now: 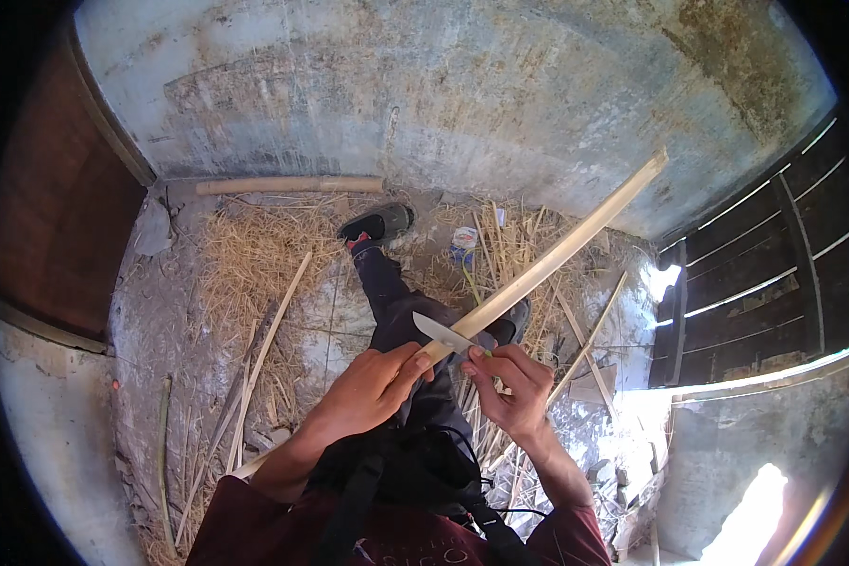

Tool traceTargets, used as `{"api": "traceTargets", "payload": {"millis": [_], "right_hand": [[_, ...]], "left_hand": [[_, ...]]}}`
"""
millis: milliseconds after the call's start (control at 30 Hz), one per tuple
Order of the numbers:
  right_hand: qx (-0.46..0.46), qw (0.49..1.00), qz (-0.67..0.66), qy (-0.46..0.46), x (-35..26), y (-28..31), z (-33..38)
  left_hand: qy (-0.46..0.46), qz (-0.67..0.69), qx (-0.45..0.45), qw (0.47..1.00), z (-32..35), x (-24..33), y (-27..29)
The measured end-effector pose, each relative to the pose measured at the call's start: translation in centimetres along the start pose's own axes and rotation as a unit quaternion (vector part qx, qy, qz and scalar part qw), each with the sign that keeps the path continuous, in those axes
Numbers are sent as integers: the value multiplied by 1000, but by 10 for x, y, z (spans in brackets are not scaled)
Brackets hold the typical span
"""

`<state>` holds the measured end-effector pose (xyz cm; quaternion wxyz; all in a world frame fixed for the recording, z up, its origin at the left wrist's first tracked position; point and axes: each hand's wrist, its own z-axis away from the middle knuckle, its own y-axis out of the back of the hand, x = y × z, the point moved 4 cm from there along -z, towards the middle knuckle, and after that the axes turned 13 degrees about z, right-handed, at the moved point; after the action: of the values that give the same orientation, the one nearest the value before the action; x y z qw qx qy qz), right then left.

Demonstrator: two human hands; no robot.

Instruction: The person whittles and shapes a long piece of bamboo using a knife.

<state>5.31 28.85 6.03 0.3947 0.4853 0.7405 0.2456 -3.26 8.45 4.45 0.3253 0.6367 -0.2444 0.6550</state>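
A long pale bamboo strip runs slantwise across my lap, its far end raised toward the upper right. My left hand is closed around its lower part; the near end comes out beneath my left forearm. In my right hand is a knife, its handle mostly hidden by my fingers. The blade points left and lies across the strip, just beyond my left fingers. Something small and green shows at my right fingertips. Below the strip are my dark trousers.
Pale shavings lie heaped on the floor. Several loose strips are scattered on both sides. A bamboo pole lies along the stained wall. A crumpled packet sits past my knees. Dark slats stand at the right, a brown door at the left.
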Motion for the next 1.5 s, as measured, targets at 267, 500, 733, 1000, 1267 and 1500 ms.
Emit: {"api": "traceTargets", "payload": {"millis": [267, 500, 733, 1000, 1267, 1500], "right_hand": [[34, 998, -39, -21, 10, 11, -7], [41, 998, -50, -21, 13, 14, -12], [62, 998, -5, 12, 16, 12, -9], [70, 997, 10, 23, 17, 13, -8], [81, 997, 2, -8, 26, 16, -8], [78, 997, -4, -12, 30, 15, -10]], "left_hand": [[-25, -53, 9, 998, 12, 5, -6], [-47, -104, 44, 992, 13, 2, -8], [-49, -123, 47, 990, 17, 0, -6], [-53, -137, 43, 988, 19, -5, -6], [-19, -167, 37, 985, 21, -10, -4], [-35, -168, 43, 984, 25, -8, -1]]}}
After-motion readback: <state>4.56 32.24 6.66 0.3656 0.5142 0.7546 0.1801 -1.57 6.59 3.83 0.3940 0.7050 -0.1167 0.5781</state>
